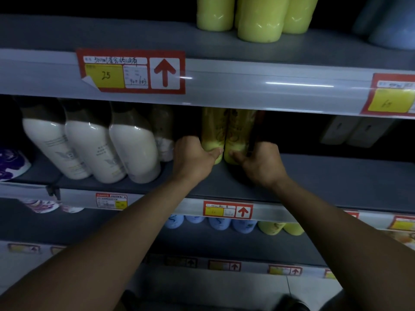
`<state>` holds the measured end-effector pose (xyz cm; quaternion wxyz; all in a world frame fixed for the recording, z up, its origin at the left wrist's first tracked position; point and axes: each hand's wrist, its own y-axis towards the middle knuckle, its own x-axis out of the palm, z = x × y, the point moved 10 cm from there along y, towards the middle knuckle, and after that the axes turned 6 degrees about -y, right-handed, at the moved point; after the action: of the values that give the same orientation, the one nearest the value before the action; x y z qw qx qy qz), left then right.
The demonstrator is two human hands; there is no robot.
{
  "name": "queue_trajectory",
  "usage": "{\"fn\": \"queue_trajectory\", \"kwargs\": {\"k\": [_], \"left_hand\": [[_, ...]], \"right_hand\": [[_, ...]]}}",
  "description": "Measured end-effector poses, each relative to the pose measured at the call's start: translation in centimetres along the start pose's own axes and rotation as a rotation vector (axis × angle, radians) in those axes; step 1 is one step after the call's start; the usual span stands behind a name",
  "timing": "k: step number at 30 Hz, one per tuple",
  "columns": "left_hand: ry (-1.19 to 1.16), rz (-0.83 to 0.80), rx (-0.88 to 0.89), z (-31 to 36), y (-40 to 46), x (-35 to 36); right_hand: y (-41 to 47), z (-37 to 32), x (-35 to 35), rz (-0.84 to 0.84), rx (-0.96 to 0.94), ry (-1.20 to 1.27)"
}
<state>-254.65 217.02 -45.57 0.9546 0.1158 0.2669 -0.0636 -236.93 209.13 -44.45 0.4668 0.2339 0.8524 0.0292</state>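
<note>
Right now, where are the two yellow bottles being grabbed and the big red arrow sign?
left yellow bottle (pixel 213 129), head view, middle of its printed front
right yellow bottle (pixel 239 131), head view, middle of its printed front
red arrow sign (pixel 164 72), head view, on the arrow's shaft

Two bottles stand side by side and touching at mid-shelf (pixel 336 176), back from its front edge. The left hand (pixel 193 159) wraps the left bottle (pixel 212 133) from its outer side, and the right hand (pixel 261 163) wraps the right bottle (pixel 238 133) likewise. Towards the left end, three leaning bottles (pixel 94 151) stand in a row. At the back right sit two boxes (pixel 359 132).
</note>
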Motion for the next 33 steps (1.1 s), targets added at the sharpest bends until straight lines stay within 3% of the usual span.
{"fn": "queue_trajectory", "kwargs": {"k": [12, 20, 28, 33], "left_hand": [[-0.124, 0.001, -0.006, -0.5, -1.2, 0.0], [-0.261, 0.127, 0.115, 0.6, -5.2, -4.3], [-0.343, 0.167, 0.234, 3.5, -12.3, -9.6], [-0.31, 0.226, 0.496, 11.5, -15.0, -14.7]], "right_hand": [[-0.6, 0.9, 0.5, -0.055, 0.03, -0.056], [-4.9, 0.4, -2.3, 0.056, 0.127, 0.043], [-10.8, -4.5, -7.2, 0.197, -0.057, 0.146], [-13.6, -10.0, -14.4, 0.385, -0.314, 0.123]]}}
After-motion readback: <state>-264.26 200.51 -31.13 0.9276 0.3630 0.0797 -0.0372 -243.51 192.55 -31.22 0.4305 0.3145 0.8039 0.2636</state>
